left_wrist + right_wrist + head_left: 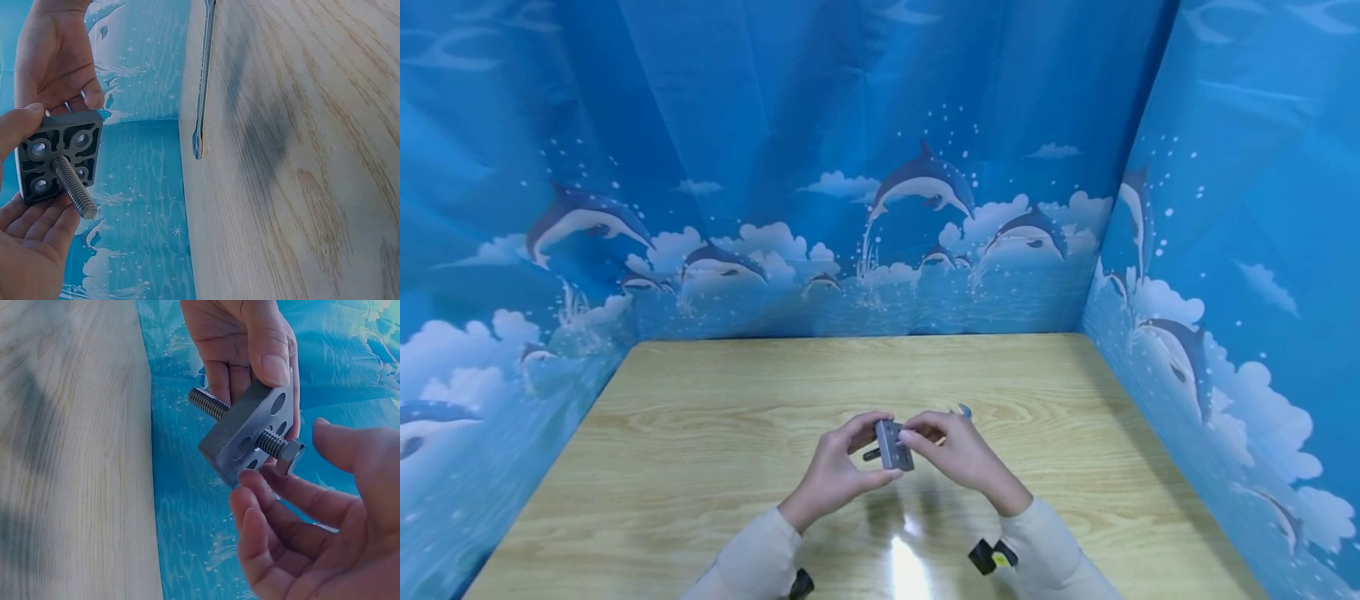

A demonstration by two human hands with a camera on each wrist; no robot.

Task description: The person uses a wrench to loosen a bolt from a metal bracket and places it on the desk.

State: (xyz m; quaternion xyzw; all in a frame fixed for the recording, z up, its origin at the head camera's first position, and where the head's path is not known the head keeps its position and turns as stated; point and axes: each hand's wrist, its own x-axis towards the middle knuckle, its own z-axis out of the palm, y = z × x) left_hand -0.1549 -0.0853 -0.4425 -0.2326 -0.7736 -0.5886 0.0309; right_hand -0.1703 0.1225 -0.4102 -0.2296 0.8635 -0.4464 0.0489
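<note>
One square grey plate [244, 422], ribbed on one face, a hole near each corner; held above the surface [700, 433], about midway between its left and right edges. One hex-head bolt [289, 456], passed through the plate's middle, threads showing on both faces. One left hand [842, 467], gripping the plate by opposite edges, thumb on one, fingers on the other. One right hand [962, 454], fingers loosely bent just beside the bolt head, thumb standing apart from it; whether a fingertip touches, I cannot tell. One spanner [204, 81], lying on the surface, beyond the hands toward the far edge. Blue dolphin-printed sheeting [790, 175], rising behind the far edge and along both sides.
</note>
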